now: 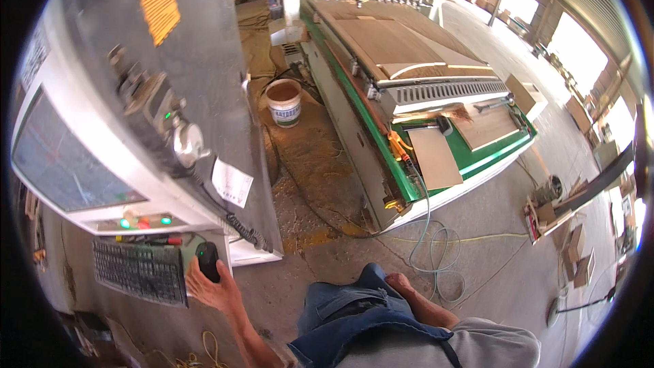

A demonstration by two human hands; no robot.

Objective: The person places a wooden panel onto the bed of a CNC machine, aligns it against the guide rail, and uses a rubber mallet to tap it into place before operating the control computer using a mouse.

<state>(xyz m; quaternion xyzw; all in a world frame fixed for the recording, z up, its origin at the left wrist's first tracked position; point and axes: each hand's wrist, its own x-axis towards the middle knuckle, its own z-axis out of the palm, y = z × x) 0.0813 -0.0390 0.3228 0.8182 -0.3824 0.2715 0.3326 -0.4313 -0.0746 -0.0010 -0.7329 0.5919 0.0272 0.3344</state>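
Observation:
My left hand (211,287) rests over a black computer mouse (207,263), its fingers curved along the mouse's sides. Left of it lies a black keyboard (139,271) on the same narrow shelf. Above the shelf is a white control cabinet with a dusty screen (71,153) and lit green and red buttons (143,222). My right hand (399,283) hangs low against my thigh, beside the blue denim; its fingers are mostly hidden, and nothing shows in it.
A green-edged machine bed (470,162) carries cut wood panels (388,41), a brush (463,113) and a hammer-like tool (443,126). A bucket (284,102) stands between bed and cabinet. A thin hose (436,259) coils on the floor (327,259). Paper (231,182) hangs on the cabinet.

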